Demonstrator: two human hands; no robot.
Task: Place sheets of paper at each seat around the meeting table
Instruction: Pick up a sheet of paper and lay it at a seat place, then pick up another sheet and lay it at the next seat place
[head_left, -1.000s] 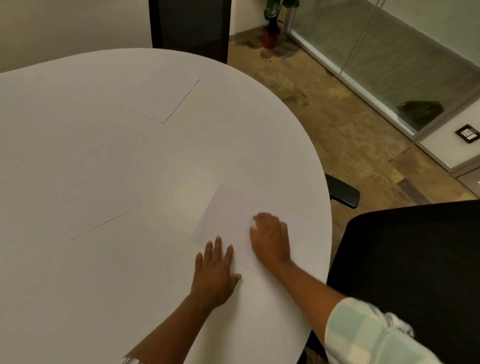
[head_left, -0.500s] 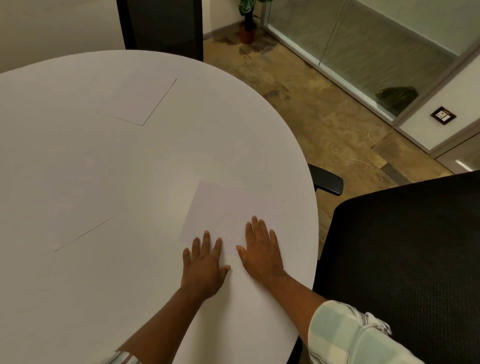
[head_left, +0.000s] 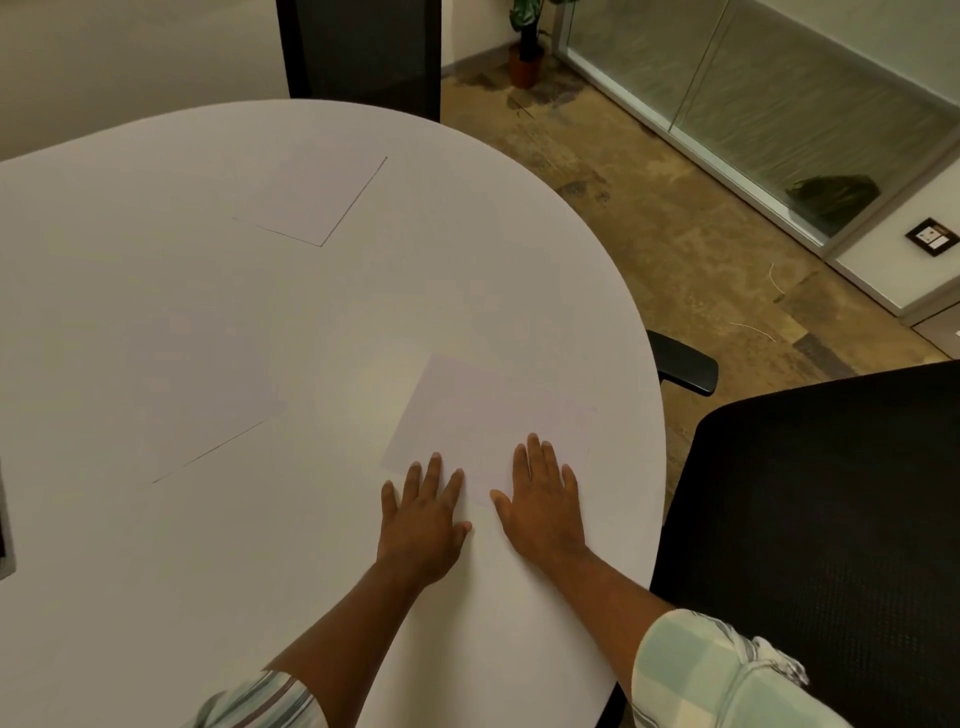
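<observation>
Three sheets of paper lie flat on the white rounded tabletop (head_left: 545, 260). Nearest sheet (head_left: 483, 415) sits close to the right-hand edge, in front of a black mesh office chair (head_left: 831, 519). Left hand (head_left: 421, 519) and right hand (head_left: 545, 509) both rest palm-down, fingers spread wide, gripping nothing; fingertips overlap the near edge of that sheet, palms on bare tabletop. Second sheet (head_left: 208, 384) lies to the left, well apart. Third sheet (head_left: 317, 200) lies at the far side, near a dark chair back (head_left: 363, 52). Checked sleeves are rolled above both forearms. A potted plant (head_left: 525, 47) stands on the floor beside a glass partition (head_left: 779, 104).
</observation>
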